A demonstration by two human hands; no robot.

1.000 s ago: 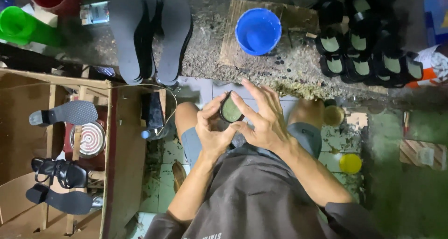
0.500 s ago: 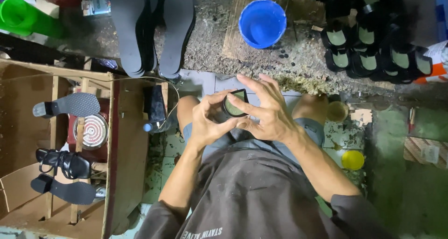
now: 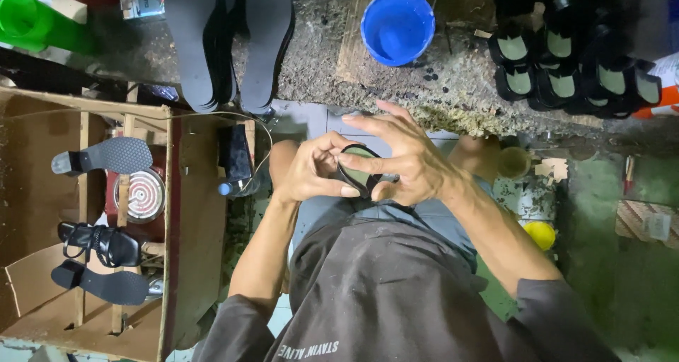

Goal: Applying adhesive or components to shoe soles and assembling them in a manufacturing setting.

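Both my hands meet over my lap on one small sandal piece point(image 3: 359, 165), a black strap looped around a greenish insole. My left hand point(image 3: 311, 170) pinches its left side with curled fingers. My right hand point(image 3: 407, 160) grips the right side, fingers spread over the top. Most of the piece is hidden between the palms.
A blue bucket point(image 3: 397, 26) stands on the rough bench ahead. Black soles point(image 3: 230, 40) hang at the upper left, finished black sandals point(image 3: 573, 68) at the upper right. A cardboard box point(image 3: 42, 312) on the left holds a round heater coil point(image 3: 143, 194) and sandals point(image 3: 99, 242). A yellow lid point(image 3: 541, 233) lies right.
My hands have stayed together on the sandal piece, turning it slightly; my right fingers have spread wider. The view has shifted a little.
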